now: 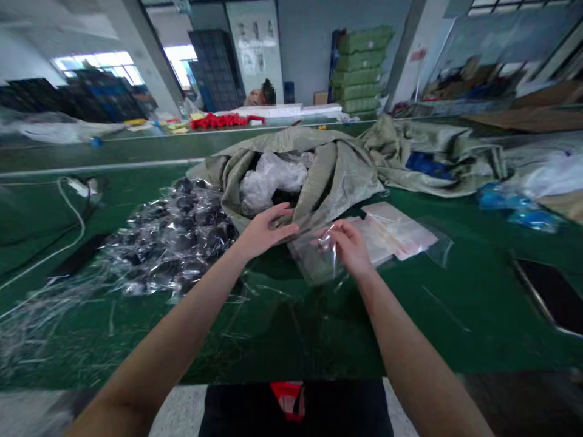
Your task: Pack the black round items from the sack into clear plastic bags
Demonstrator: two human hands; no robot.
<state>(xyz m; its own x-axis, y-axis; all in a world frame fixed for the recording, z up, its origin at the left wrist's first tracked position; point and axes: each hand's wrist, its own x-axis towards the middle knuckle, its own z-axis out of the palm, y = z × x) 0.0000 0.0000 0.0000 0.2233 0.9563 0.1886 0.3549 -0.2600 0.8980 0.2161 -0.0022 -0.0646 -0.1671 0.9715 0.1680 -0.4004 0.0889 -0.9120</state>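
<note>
The right hand [345, 247] pinches the edge of a clear plastic bag [312, 262] between thumb and fingers, just above the green tabletop [455, 328]. The left hand [266, 232], open and relaxed, rests on a fold of grey-green woven sack [334, 182], beside a heap of dark items in clear plastic film [173, 240].

a clear zip-top plastic bag [310, 262] lies creased on the green worktable [455, 321], one edge pinched up.
</note>
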